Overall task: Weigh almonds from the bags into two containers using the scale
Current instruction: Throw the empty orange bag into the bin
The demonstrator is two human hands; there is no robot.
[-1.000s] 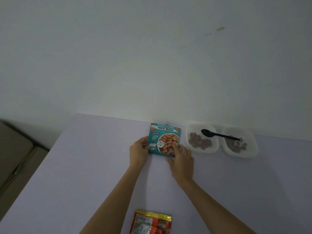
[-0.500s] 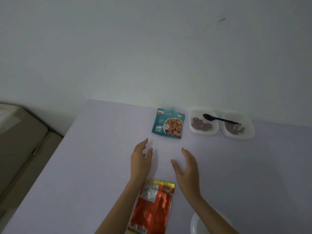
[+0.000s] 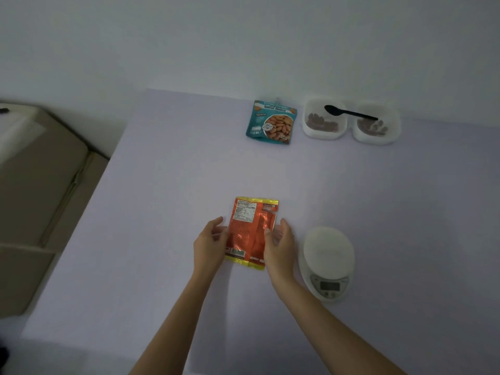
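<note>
An orange foil almond bag (image 3: 250,234) lies flat, back side up, on the lilac table (image 3: 167,185). My left hand (image 3: 209,246) is at its left edge and my right hand (image 3: 280,246) at its right edge. Their fingers are fairly straight, and both thumbs touch the bag. A teal roasted-almonds bag (image 3: 272,121) lies at the table's far edge. To its right stand two white containers, the left one (image 3: 322,134) and the right one (image 3: 376,139), both holding almonds. A black spoon (image 3: 349,112) lies across both. The white digital scale (image 3: 327,262) sits just right of my right hand with nothing on it.
A beige piece of furniture (image 3: 40,190) stands beyond the table's left edge. A plain white wall (image 3: 243,36) rises right behind the far edge, close to the teal bag and the containers.
My hands let go of the teal bag at the far edge and drew back toward me. They now flank the orange bag. The view tilted down, bringing the scale into sight.
</note>
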